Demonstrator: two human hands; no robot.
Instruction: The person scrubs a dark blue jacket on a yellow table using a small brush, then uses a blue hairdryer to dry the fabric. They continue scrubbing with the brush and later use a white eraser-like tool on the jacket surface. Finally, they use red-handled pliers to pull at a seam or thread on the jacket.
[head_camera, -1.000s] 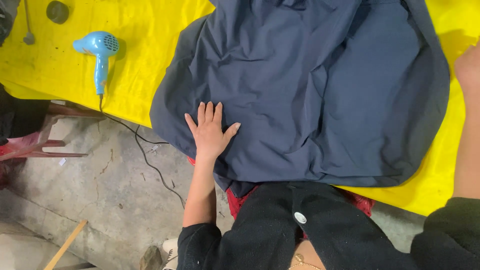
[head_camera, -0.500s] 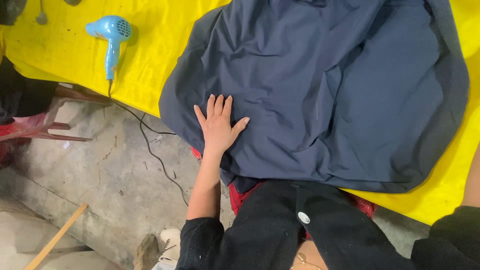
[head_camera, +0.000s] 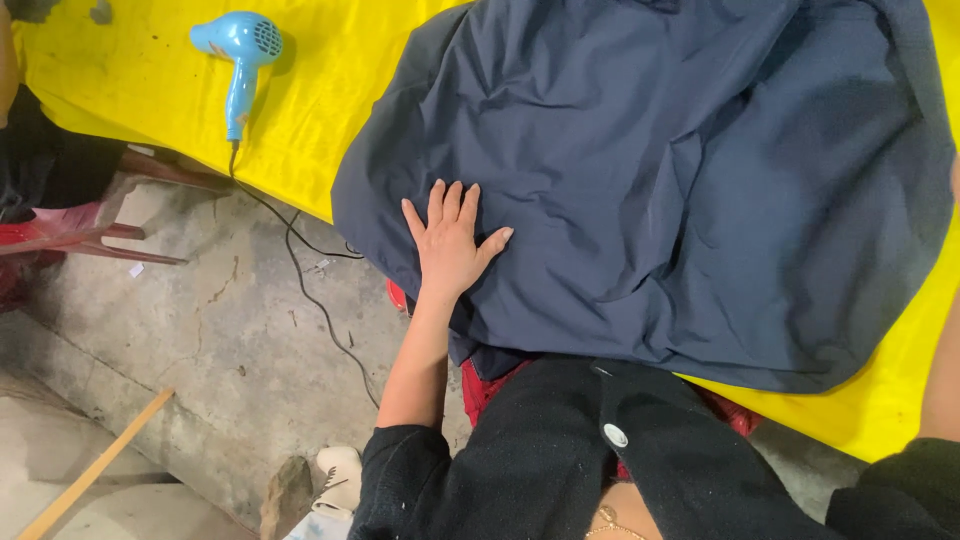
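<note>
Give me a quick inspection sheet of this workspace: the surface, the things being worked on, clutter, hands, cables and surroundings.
Surface: table covered with a bright yellow sheet, a few dark specks near its far left corner.
Job's things: large dark blue cloth, spread out and wrinkled, its near edge hanging over the table edge.
Clutter: light blue hair dryer lying on the yellow sheet, apart from the cloth.
Hands: left hand flat on the cloth, fingers spread; right hand out of view, only the forearm shows at the right edge.
Cables: black cord runs from the hair dryer down across the floor.
Surroundings: concrete floor, a wooden stick, a red chair.
</note>
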